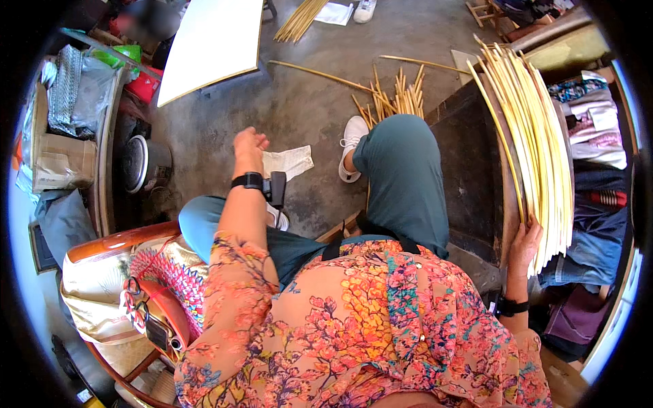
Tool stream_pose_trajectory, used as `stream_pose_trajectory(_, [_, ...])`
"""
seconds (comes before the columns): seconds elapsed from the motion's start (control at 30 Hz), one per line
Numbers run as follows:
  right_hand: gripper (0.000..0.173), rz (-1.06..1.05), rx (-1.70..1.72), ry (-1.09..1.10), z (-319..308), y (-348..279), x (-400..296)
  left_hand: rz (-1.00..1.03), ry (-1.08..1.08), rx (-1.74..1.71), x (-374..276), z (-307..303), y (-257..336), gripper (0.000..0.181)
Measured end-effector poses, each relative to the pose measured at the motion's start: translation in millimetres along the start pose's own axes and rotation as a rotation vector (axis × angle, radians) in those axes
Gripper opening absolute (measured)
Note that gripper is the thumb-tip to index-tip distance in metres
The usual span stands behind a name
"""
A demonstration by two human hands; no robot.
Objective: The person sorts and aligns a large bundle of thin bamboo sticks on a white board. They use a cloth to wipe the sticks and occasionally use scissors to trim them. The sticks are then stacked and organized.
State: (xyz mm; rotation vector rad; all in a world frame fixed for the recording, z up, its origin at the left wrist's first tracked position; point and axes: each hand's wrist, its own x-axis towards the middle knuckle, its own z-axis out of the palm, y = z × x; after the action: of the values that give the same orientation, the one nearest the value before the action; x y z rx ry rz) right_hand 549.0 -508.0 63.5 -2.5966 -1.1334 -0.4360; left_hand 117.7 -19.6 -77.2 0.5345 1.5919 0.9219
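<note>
My right hand (525, 238) touches the near end of a long bundle of pale yellow stalks (543, 153) lying on a dark wooden bench or chest (510, 204) at my right. Its fingers rest at one stalk along the bundle's left side; whether they grip it cannot be made out. My left hand (250, 143) is raised over the floor with fingers loosely apart and nothing visible in it. Beneath and beside it, a whitish cloth (288, 160) lies on the floor. Past my right knee, more stalks (408, 97) stand or lean in a bunch, with one long stalk (321, 74) reaching leftward.
A white-topped table (214, 46) is ahead to the left, beside another stalk bundle (301, 18). A lidded metal pot (145, 163) and a shelf with a cardboard box (64, 162) stand at left. A wooden chair (122, 242) holds a bag. Folded clothes (594, 127) lie at far right.
</note>
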Motion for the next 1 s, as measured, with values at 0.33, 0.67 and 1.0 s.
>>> stream_pose_trajectory(0.33, [0.014,0.061,-0.053,-0.086,7,-5,-1,0.048,-0.550,1.478,73,-5,-199,0.036])
stream_pose_trajectory(0.67, [0.015,0.028,-0.013,-0.006,19,31,-14,0.071,-0.624,1.724,76,43,-228,0.075])
stream_pose_trajectory(1.0, [0.016,0.056,-0.052,-0.078,15,-3,-2,0.051,-0.737,1.709,101,38,-239,0.068])
